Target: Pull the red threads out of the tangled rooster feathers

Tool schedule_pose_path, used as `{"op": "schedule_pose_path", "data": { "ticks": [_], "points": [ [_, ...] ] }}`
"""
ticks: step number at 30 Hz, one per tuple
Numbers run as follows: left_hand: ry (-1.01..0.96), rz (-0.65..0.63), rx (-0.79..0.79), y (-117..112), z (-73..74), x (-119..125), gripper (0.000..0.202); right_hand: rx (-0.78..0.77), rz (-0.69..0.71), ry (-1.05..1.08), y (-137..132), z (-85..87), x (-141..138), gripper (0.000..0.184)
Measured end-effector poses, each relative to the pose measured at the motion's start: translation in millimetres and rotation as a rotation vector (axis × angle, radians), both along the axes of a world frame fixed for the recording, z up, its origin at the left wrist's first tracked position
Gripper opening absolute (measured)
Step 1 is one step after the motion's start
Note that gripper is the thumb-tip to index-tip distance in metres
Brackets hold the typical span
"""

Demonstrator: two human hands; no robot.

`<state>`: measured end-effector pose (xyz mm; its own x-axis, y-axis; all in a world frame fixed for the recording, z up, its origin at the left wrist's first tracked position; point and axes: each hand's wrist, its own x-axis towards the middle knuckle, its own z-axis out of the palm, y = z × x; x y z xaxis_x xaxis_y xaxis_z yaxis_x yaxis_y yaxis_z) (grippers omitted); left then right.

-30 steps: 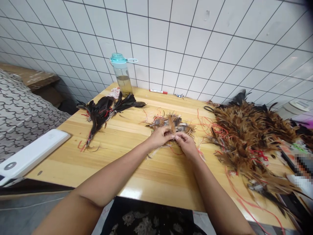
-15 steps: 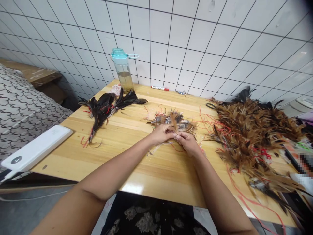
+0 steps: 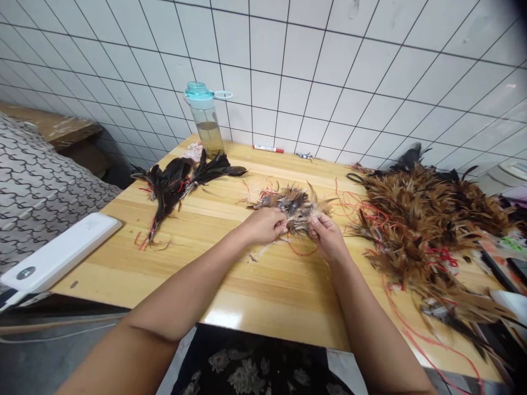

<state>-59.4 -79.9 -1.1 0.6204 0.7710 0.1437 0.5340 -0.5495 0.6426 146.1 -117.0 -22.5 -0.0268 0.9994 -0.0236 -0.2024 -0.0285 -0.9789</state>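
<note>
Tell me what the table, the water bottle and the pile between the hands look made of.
Table: pale wood with a glossy varnish; grain lines and a glare patch show.
Water bottle: clear plastic, probably; the liquid shows through.
Pile: brown and grey feathers, soft and matte.

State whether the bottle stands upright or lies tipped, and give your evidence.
Upright. The bottle stands on its base on the table, cap uppermost, liquid level in its lower half.

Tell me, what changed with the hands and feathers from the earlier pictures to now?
The left hand and right hand, fingertips together before, have drawn apart, the right one moving rightward; both keep their grip on the small feather bunch. The black feather bundle, water bottle and big brown feather pile stayed put.
</note>
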Motion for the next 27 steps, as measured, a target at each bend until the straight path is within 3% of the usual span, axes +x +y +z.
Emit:
{"op": "schedule_pose_path", "data": {
  "ticks": [6, 11, 15, 22, 27],
  "points": [
    [0.202, 0.168, 0.039, -14, 0.0, 13, 0.015, 0.048, -0.084, 0.019, 0, 4.1, 5, 0.035],
    [0.238, 0.173, 0.056, -13, -2.9, 14, 0.009, 0.063, -0.101, 0.036, 0, 5.2, 6, 0.034],
    [-0.021, 0.124, -0.027, -4, -2.3, 7, 0.006, 0.054, -0.115, -0.005, 0, 2.7, 4, 0.037],
    [-0.654, 0.156, -0.594, -4, 3.7, 11, 0.024, 0.013, -0.117, -0.082, 2, -7.7, -5, 0.044],
    [-0.840, 0.174, -0.764, -5, -5.6, 19, 0.034, -0.003, -0.124, -0.148, -3, -9.7, -16, 0.040]
  ]
}}
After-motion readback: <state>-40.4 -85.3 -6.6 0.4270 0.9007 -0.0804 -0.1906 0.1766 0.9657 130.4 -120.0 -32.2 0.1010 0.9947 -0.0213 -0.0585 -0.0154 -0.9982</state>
